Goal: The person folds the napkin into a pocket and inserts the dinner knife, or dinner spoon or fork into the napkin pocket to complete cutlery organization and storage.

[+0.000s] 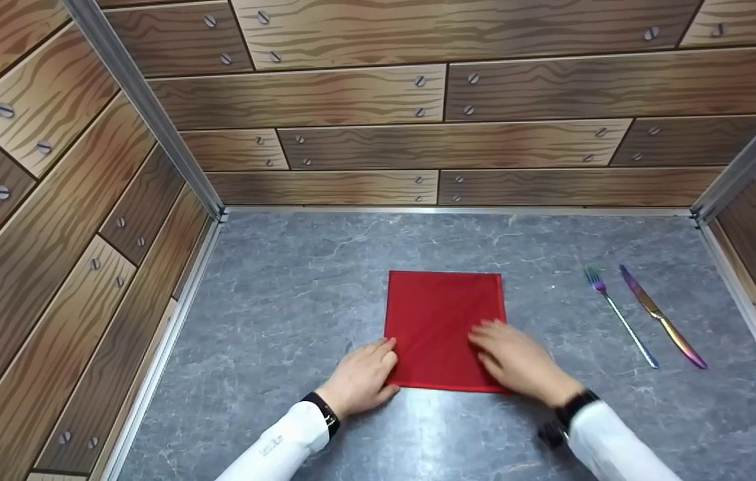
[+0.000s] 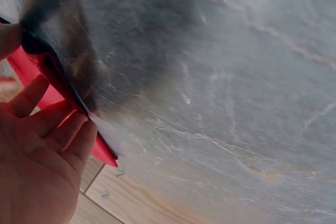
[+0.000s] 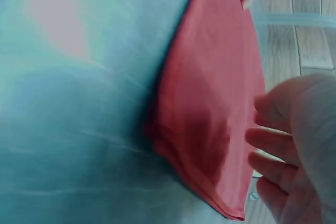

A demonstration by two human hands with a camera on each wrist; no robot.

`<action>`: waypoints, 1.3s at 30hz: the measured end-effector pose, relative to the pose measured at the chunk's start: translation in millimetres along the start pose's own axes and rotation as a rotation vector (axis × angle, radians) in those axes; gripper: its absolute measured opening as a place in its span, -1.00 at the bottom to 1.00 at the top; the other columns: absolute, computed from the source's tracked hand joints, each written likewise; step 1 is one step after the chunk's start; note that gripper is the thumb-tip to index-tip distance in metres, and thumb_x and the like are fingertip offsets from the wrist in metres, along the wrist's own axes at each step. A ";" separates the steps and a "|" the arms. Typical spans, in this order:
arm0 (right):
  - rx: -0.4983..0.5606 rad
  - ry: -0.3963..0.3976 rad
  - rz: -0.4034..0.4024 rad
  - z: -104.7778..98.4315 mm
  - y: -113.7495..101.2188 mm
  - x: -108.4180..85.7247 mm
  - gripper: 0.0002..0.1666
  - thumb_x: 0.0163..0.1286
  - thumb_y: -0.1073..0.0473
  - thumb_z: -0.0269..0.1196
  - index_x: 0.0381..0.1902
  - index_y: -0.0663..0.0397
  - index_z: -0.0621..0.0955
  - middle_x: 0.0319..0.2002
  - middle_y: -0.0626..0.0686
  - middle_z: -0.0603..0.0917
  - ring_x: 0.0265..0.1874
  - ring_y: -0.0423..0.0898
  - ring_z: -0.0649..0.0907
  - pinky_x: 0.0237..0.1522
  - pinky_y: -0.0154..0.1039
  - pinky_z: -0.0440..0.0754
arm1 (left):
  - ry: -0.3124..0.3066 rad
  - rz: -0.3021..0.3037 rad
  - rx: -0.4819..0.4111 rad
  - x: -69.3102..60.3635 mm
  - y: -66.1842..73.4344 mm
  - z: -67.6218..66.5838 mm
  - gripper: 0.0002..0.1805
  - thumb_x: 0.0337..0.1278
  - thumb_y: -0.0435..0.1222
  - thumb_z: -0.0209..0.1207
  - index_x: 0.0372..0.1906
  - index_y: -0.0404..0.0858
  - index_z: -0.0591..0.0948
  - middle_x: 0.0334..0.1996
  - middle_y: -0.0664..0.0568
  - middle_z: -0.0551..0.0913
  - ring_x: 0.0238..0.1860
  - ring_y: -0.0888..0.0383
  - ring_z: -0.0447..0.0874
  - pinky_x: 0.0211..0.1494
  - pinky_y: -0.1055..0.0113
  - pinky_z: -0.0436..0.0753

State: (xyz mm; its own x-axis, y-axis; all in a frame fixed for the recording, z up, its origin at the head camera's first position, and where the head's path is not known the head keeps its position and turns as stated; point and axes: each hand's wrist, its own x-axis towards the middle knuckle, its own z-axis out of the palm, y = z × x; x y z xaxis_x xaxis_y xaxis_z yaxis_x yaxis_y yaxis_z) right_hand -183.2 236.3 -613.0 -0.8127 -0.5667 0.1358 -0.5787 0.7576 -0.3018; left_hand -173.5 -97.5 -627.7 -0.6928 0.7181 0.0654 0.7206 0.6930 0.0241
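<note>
A red cloth napkin [image 1: 441,314], folded in layers into a near-square, lies flat on the grey table. At its left edge my left hand [image 1: 363,375] touches the cloth. In the left wrist view the fingers [image 2: 79,140] of that hand lie extended along the folded edge, with the thumb near the corner. Over the napkin's right part is my right hand [image 1: 518,357], slightly blurred. The right wrist view shows its fingers loosely bent and apart from the napkin [image 3: 205,77], with a shadow on the cloth below.
A fork [image 1: 618,321] with a rainbow sheen lies right of the napkin, and a similarly coloured knife [image 1: 662,317] is beside it. Wood-patterned walls [image 1: 351,100] enclose the marbled grey table [image 1: 284,287] at the back and both sides.
</note>
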 end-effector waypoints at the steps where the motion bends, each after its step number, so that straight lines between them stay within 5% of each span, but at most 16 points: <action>1: 0.001 0.004 -0.004 0.5 -1.6 -8.9 -0.51 0.41 0.16 0.33 0.24 0.26 0.63 0.24 0.25 0.62 0.30 0.25 0.53 0.34 0.21 0.43 | -0.004 0.002 0.000 0.0 -0.2 -0.4 -0.60 0.28 0.04 0.28 -0.15 -0.21 0.52 0.36 -0.19 0.50 0.39 -0.07 0.46 0.37 0.09 0.50; 9: -0.009 0.045 -0.004 5.2 -1.3 -54.8 -0.50 0.25 0.03 0.48 0.10 0.14 0.72 0.12 0.11 0.65 0.13 0.09 0.60 0.16 0.11 0.58 | -0.004 0.032 0.030 1.0 -1.6 -3.3 -0.69 0.25 -0.06 0.26 -0.17 -0.21 0.52 0.33 -0.21 0.53 0.36 -0.08 0.50 0.34 0.06 0.53; 15: -0.011 0.019 0.011 9.9 2.5 -60.7 -0.47 0.24 0.03 0.48 0.14 0.09 0.70 0.16 0.07 0.63 0.16 0.06 0.59 0.19 0.08 0.56 | 0.055 0.055 0.044 3.7 -0.4 0.0 -0.80 0.07 -0.21 0.24 -0.24 -0.22 0.55 0.26 -0.23 0.59 0.29 -0.10 0.56 0.28 0.05 0.58; 22: -0.016 0.006 0.018 11.6 3.7 -59.3 -0.48 0.26 0.02 0.47 0.14 0.08 0.68 0.15 0.07 0.62 0.15 0.06 0.59 0.20 0.09 0.55 | 0.115 0.009 0.032 8.1 -2.4 6.6 -0.92 0.15 -0.30 0.19 -0.28 -0.23 0.59 0.20 -0.16 0.66 0.24 -0.03 0.62 0.21 0.09 0.64; 27: -0.027 0.020 0.003 12.0 4.0 -56.0 -0.48 0.23 -0.01 0.49 0.10 0.05 0.68 0.10 0.04 0.63 0.10 0.05 0.60 0.18 0.08 0.56 | 0.155 -0.060 -0.072 9.9 -6.0 7.6 -0.88 0.24 -0.32 0.14 -0.19 -0.22 0.63 0.15 -0.09 0.70 0.18 0.03 0.65 0.18 0.16 0.65; 33: -0.058 0.054 -0.019 11.7 4.4 -49.6 -0.63 0.19 0.22 0.45 -0.02 0.02 0.70 -0.02 -0.02 0.66 0.00 0.00 0.63 0.10 0.03 0.60 | 0.134 -0.172 -0.159 12.5 -7.4 2.1 -0.80 0.36 -0.27 0.08 -0.04 -0.14 0.65 -0.10 0.08 0.79 -0.07 0.08 0.68 -0.05 0.16 0.67; 39: -0.018 0.115 0.012 10.2 5.5 -44.6 -0.77 0.24 0.31 0.43 -0.13 0.03 0.73 -0.15 -0.04 0.72 -0.13 -0.05 0.67 -0.07 -0.02 0.68 | 0.085 -0.324 -0.520 18.3 -7.7 -5.7 -0.79 0.41 -0.31 0.04 0.00 -0.17 0.62 -0.19 0.05 0.76 -0.20 0.10 0.74 -0.13 0.17 0.70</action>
State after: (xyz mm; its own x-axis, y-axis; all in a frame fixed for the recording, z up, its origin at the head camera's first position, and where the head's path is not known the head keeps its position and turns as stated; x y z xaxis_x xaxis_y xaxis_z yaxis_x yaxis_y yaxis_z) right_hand -149.4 262.4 -630.3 -0.8213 -0.5176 0.2401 -0.5694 0.7703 -0.2873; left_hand -191.6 -90.1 -621.0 -0.8896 0.4537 0.0525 0.4080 0.7376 0.5380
